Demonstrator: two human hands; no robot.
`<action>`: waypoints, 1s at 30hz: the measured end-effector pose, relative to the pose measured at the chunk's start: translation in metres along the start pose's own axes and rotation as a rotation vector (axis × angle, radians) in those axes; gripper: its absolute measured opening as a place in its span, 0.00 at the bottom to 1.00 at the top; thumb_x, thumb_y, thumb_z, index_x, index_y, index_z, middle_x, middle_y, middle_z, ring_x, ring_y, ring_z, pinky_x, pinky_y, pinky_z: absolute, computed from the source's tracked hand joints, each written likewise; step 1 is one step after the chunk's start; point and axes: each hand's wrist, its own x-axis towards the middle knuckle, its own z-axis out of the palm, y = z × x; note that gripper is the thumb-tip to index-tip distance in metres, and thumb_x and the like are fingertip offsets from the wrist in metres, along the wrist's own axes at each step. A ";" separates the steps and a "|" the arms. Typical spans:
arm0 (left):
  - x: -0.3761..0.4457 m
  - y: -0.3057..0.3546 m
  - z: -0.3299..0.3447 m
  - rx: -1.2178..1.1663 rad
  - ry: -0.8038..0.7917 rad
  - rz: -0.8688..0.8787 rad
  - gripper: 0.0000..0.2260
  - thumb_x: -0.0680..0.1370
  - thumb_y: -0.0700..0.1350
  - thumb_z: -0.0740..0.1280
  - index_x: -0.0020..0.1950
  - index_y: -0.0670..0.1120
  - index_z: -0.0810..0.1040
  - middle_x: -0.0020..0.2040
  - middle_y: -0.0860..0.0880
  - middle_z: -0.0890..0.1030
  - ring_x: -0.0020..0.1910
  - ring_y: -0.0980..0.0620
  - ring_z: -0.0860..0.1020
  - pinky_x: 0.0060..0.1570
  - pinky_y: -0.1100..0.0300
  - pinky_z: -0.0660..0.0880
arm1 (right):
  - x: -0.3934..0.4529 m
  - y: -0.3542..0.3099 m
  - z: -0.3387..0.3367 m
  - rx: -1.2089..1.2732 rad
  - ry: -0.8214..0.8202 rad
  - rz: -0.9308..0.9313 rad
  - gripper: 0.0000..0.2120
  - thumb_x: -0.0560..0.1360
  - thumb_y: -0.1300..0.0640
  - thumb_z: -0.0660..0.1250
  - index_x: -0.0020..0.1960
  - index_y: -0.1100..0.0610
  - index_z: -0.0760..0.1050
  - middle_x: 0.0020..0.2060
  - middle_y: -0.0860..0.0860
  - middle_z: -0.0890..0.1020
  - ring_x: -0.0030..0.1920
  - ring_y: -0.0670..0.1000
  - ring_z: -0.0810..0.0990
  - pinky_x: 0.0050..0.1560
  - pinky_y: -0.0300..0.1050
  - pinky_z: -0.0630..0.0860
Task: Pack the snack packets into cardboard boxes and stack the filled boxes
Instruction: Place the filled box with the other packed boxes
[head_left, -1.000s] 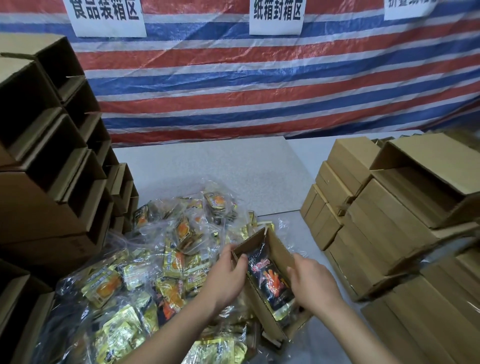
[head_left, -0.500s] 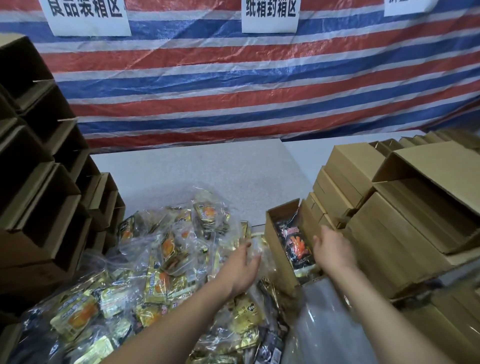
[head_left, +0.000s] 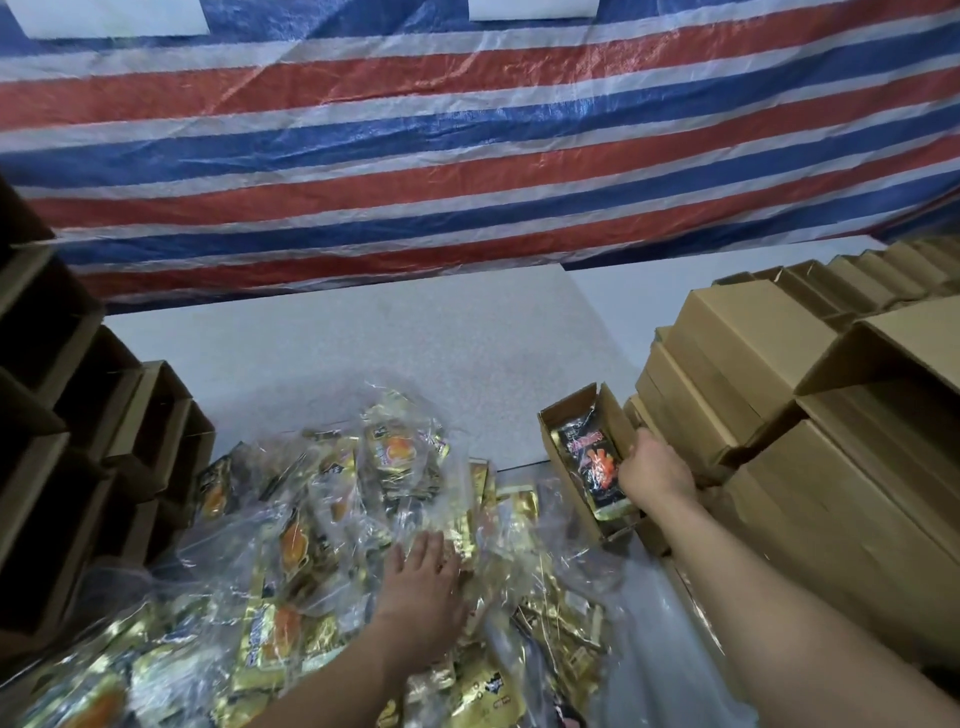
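Head view: right hand (head_left: 655, 470) grasps the filled box (head_left: 587, 457); left hand (head_left: 423, 582), released, presses snack packets (head_left: 291, 545). Open box could spill its black packet (head_left: 592, 465).

At my two o'clock an open cardboard box (head_left: 582, 457) holds a black snack packet (head_left: 592, 467). Gold snack packets (head_left: 322, 545) lie heaped in clear plastic at eleven.

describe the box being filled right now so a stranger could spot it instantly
Find the tall stack of closed brown cardboard boxes at the table's right. Leaning against its left foot is a small open cardboard box, gripped by the right hand. It alone shows a black snack packet with red print inside.
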 end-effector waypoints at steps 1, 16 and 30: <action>0.001 -0.002 0.002 0.010 -0.023 0.001 0.31 0.82 0.63 0.41 0.81 0.49 0.41 0.80 0.44 0.37 0.77 0.42 0.34 0.74 0.38 0.34 | 0.005 0.000 0.002 0.004 -0.006 0.006 0.12 0.80 0.61 0.60 0.63 0.59 0.72 0.56 0.57 0.81 0.56 0.61 0.79 0.50 0.51 0.75; 0.013 -0.010 0.016 0.000 -0.057 0.022 0.30 0.82 0.63 0.43 0.81 0.52 0.40 0.80 0.46 0.35 0.77 0.45 0.32 0.73 0.43 0.33 | 0.042 0.021 0.044 0.076 0.089 0.060 0.08 0.79 0.67 0.59 0.57 0.64 0.72 0.51 0.65 0.81 0.52 0.65 0.80 0.47 0.52 0.74; 0.007 -0.007 0.009 -0.017 -0.082 0.023 0.30 0.83 0.60 0.44 0.81 0.50 0.39 0.80 0.45 0.35 0.78 0.44 0.33 0.75 0.42 0.35 | 0.070 -0.005 0.040 0.042 0.037 -0.014 0.14 0.79 0.68 0.56 0.65 0.67 0.68 0.55 0.66 0.80 0.55 0.65 0.79 0.47 0.50 0.72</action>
